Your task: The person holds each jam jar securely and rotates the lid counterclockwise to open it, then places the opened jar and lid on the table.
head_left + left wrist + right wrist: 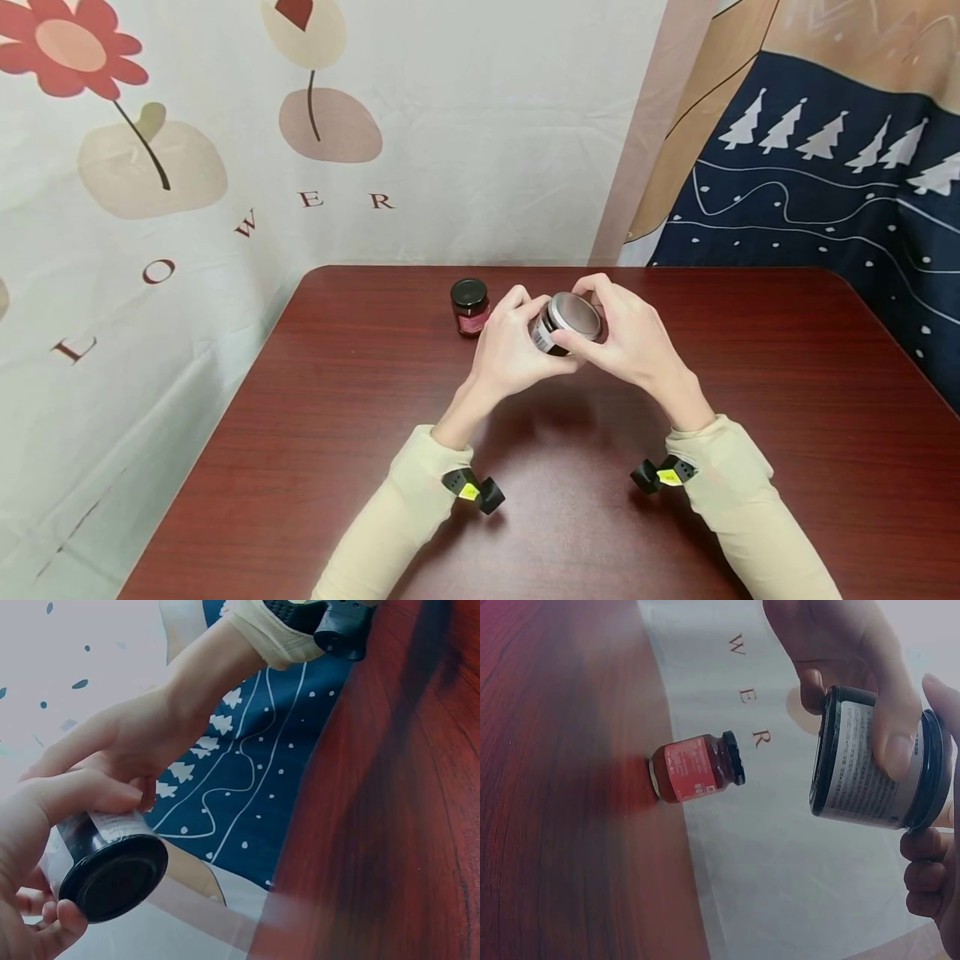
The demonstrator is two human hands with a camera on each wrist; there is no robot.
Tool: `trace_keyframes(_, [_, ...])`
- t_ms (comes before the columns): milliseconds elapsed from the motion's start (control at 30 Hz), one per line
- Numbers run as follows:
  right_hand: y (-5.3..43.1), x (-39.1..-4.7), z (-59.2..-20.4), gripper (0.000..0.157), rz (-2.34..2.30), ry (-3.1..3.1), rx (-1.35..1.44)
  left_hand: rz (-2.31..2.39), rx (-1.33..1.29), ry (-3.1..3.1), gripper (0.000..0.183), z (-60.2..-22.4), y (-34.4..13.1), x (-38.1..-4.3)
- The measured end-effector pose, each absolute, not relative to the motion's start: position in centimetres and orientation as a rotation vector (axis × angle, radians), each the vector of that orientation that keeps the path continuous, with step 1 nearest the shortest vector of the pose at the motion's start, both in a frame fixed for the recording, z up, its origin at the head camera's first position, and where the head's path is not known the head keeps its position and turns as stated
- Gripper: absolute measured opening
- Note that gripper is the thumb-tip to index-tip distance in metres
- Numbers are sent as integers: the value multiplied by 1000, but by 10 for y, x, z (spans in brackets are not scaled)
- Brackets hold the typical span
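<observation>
A dark jar (542, 333) with a white printed label is held up above the table, tilted. My left hand (510, 346) grips its body, the thumb across the label (851, 761) in the right wrist view. The fingers and thumb of my right hand (633, 337) are curled round the lid (576, 315), which is on the jar. In the left wrist view the jar's dark round base (116, 879) faces the camera. A second jar (471, 310), with a black lid and a red label, stands upright on the table just left of my left hand.
The dark red wooden table (337, 467) stretches out under both arms. Behind it hangs a white cloth (480, 125) printed with flowers and letters. A navy cloth (810, 192) with white trees hangs at the right.
</observation>
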State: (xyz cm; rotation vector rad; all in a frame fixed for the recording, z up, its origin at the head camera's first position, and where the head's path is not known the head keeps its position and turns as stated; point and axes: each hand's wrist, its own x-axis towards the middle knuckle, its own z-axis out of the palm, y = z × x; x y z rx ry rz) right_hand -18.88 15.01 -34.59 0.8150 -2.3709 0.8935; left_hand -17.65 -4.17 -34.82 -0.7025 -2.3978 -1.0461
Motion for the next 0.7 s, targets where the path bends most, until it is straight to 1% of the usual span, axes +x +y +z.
trace_keyframes(367, [146,-187,-348,47,908,-2438,722,-846,-553,-2382,46,-353,-33,-171])
trace_keyframes(700, [147,-188,-348,46,899,-2393,753,-865,-598,-2365,47,-350,-34,-169])
